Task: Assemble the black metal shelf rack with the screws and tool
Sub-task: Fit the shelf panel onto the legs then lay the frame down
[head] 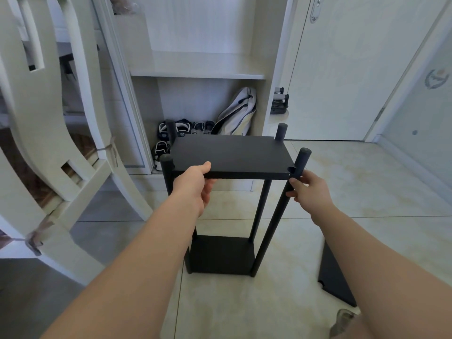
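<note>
The black rack [221,216] stood upright on the tiled floor [342,179], just in front of the foot of an open cabinet [198,75]. It had two panels in place, an upper panel [232,155] and a lower panel [220,253], and four poles. Three poles rose straight. The fourth, the front-right pole [276,228], leaned outward at its top, just beside the notch in the upper panel's near right corner.

The left hand [195,184] gripped the upper panel's near edge toward its left corner, thumb flat on top and fingers curled beneath. The right hand [308,189] held the front-right pole just under the panel, with its fingers wrapped round the pole.

One spare black panel [335,277] lay flat on the floor to the right of the rack, near it but apart. Between them ran a strip of bare tile, and wider floor opened behind it toward the door [342,69]. On the left a white chair [61,118] stood near, its leg well short of the rack. In the cabinet's bottom compartment lay sandals [171,133], too crowded to count, and one bag [238,111] leaning on the side wall.
</note>
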A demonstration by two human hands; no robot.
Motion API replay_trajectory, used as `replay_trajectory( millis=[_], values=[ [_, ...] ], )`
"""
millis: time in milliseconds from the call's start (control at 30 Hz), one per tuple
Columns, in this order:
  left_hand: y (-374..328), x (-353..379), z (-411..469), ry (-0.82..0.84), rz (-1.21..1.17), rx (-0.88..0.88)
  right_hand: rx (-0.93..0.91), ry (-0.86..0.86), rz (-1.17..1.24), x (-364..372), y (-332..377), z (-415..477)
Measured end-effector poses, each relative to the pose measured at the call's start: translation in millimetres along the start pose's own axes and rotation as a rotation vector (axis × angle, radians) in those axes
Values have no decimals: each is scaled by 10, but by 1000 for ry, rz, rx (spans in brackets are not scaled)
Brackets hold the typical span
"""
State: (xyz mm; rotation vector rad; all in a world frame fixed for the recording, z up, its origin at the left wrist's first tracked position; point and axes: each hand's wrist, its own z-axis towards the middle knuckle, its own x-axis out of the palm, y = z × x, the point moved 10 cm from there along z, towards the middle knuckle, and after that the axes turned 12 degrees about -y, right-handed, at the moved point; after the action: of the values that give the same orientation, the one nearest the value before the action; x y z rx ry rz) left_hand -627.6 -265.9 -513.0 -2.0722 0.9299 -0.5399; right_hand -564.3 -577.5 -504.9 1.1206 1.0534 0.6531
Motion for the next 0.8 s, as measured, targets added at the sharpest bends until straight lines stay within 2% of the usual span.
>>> replay_trajectory(
  millis=[500,800],
  values=[
    [71,174,45,24,13,-56,-21,56,-41,-174,-32,-94],
    [72,158,90,-10,-14,-54,9,12,-3,-143,-39,-112]
  ],
)
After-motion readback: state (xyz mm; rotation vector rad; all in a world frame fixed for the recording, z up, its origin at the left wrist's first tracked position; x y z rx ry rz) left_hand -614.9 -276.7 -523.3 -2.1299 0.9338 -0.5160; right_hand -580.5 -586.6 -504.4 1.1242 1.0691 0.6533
